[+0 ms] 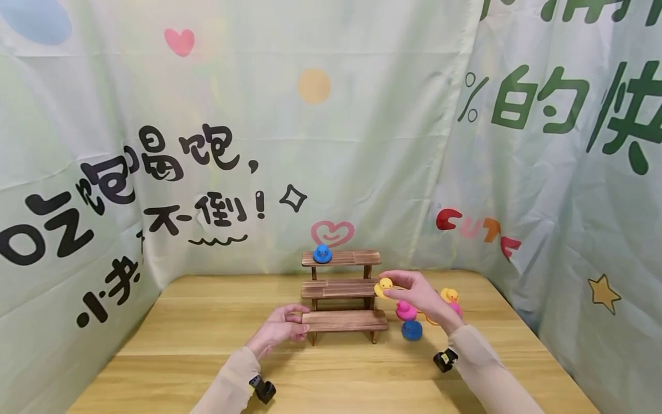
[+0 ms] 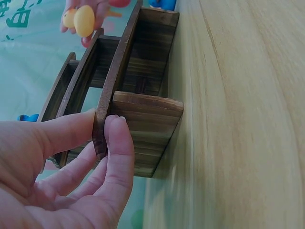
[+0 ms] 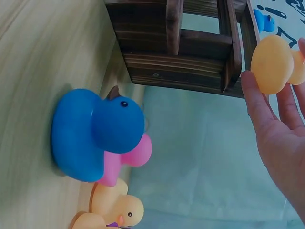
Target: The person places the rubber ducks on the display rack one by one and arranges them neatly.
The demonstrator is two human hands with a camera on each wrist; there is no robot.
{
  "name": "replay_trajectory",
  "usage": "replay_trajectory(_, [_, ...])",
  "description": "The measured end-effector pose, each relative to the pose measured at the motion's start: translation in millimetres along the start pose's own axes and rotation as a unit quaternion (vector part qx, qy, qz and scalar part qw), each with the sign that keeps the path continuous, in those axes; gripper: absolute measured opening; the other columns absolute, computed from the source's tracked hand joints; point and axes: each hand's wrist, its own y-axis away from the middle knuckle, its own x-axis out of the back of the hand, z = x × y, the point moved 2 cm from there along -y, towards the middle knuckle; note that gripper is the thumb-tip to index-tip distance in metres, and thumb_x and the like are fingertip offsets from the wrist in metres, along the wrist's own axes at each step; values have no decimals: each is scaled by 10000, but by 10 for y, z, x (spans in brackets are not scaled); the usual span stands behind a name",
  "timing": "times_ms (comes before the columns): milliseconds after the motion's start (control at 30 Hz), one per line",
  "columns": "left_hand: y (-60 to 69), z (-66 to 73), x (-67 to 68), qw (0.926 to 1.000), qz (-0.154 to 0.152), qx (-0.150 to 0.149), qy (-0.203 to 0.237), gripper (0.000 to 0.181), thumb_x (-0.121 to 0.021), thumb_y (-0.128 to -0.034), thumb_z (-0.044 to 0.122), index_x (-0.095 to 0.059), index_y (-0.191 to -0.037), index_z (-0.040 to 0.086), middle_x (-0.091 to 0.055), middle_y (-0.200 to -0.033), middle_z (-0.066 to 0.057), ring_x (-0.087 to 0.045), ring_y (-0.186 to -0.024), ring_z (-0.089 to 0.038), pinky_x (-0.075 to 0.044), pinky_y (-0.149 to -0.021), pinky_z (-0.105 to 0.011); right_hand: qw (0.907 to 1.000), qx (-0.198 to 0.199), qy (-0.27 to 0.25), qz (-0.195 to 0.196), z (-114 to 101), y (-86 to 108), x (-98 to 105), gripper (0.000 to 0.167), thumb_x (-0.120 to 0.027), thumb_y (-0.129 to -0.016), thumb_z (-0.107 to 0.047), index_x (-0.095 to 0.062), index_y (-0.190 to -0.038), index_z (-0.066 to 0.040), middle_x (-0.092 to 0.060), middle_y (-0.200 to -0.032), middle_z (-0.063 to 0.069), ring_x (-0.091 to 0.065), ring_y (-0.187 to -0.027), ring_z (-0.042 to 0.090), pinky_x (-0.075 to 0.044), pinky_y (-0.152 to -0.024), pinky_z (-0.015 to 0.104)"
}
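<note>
A wooden three-step stand (image 1: 343,321) stands on the table. My left hand (image 1: 279,329) pinches the left end of its lowest step; the left wrist view shows thumb and fingertips on either side of the board (image 2: 113,90). My right hand (image 1: 421,296) holds a yellow duck (image 1: 384,287) between thumb and fingers at the right end of the middle step. In the right wrist view the held duck (image 3: 272,64) is beside the stand. A blue duck (image 1: 323,253) sits on the left part of the top step.
Right of the stand on the table are a blue duck (image 1: 412,330), a pink duck (image 1: 406,310) and, partly behind my right wrist, a yellow duck (image 1: 450,295) and another pink one (image 1: 456,309). A printed cloth (image 1: 269,92) hangs behind the table (image 1: 207,322).
</note>
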Motion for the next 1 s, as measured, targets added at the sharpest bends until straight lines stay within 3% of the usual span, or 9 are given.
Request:
replay_trajectory(433, [23,32,-18,10000,13,87,36,548,-694,-834,-38,-482,-1338,-70,-575,-953,-112,-663,-757,-216,-606,-778,-398,9993,-141,-337,-9,-7,-50,-47,535,-710,-905,-214,-541,-1358,15,-601,-1333,183,-603,-1114,117,-531,-891,231])
replay_trajectory(767, [-14,51,8,9999,16,118,-25,538,-694,-835,-32,-493,-1334,-56,-580,-949,-108,-661,-757,-210,-606,-785,-391,9999,-96,-85,85,-83,-162,-118,534,-717,-899,-283,-570,-1345,-28,-581,-1379,150,-488,-1317,304,-504,-938,284])
replay_trajectory(1000, [16,35,-3,9999,1,140,-42,531,-693,-838,-29,-499,-1332,-49,-595,-954,-117,-670,-774,-241,-606,-790,-402,9997,-76,-82,207,-119,-202,-175,507,-729,-889,-274,-599,-1324,-48,-611,-1350,114,-463,-1338,298,-515,-900,237])
